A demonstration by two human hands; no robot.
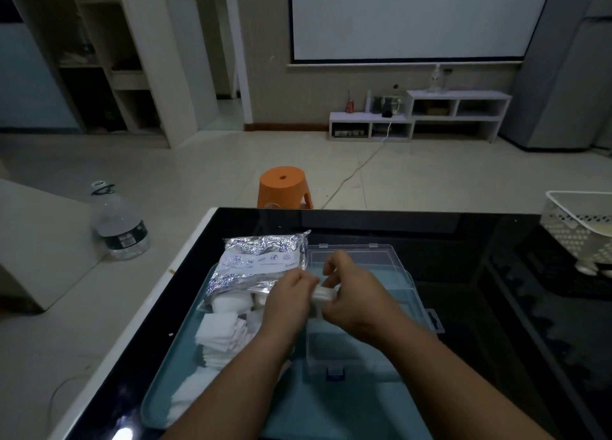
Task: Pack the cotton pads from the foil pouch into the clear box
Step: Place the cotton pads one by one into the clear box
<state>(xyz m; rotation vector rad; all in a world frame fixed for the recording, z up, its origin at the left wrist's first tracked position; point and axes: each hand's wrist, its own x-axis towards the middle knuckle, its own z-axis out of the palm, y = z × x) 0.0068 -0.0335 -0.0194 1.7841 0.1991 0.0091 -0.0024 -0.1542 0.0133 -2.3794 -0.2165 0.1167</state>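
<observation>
both hands meet over the middle of the tray, i log them as busy. the left hand (288,299) has its fingers curled and pinches 1 end of a small pad stack (320,294). the right hand (356,294) pinches the other end, thumb low, fingers curled over the top. the stack hangs above the far-left part of the clear box (347,347), held off it as far as i can see.

the box sits open on the teal tray (331,413), its lid (374,257) flipped back on the far side and a blue latch (334,371) on the near edge. i can't tell if any pads lie inside; the walls are see-through and the light is dim.

the foil pouch (261,257) lies just left of the lid, over the tray's far-left corner, with white pads showing at its near end. loose pads (218,333) sit in a messy heap on the tray's left side, partly under the left forearm.

the tray rests on a glossy black surface (463,257). a white basket (576,227) stands on it at far right, well apart. on the floor i see 1 orange stool (284,186) just past the far edge and 1 water bottle (119,224) off to the left.
</observation>
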